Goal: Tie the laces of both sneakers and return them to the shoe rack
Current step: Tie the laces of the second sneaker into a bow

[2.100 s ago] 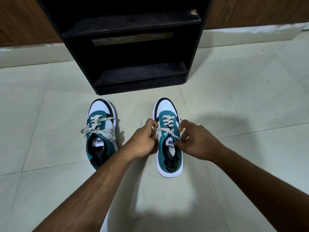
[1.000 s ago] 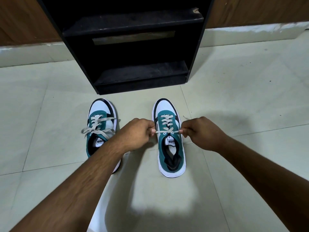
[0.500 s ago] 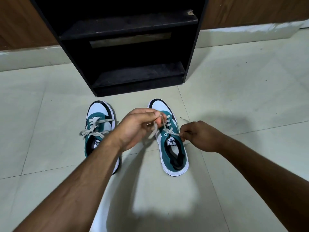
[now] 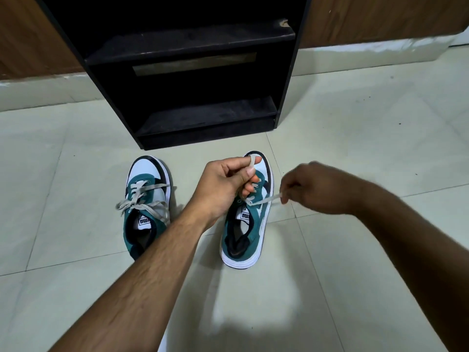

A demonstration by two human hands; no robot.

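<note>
Two teal, white and black sneakers stand on the tiled floor, toes toward the black shoe rack. The left sneaker has a tied bow of beige laces. Over the right sneaker, my left hand is raised with one lace looped around its index finger. My right hand pinches the other lace end and holds it taut out to the right. My left hand hides the right sneaker's upper lacing.
The rack's lower shelf and upper shelf hold nothing. A brown wooden wall with a pale skirting runs behind. Light floor tiles lie all around the shoes.
My left hand lifted and wound a lace around its finger. My right hand moved right, drawing its lace end taut. The right sneaker tilted slightly.
</note>
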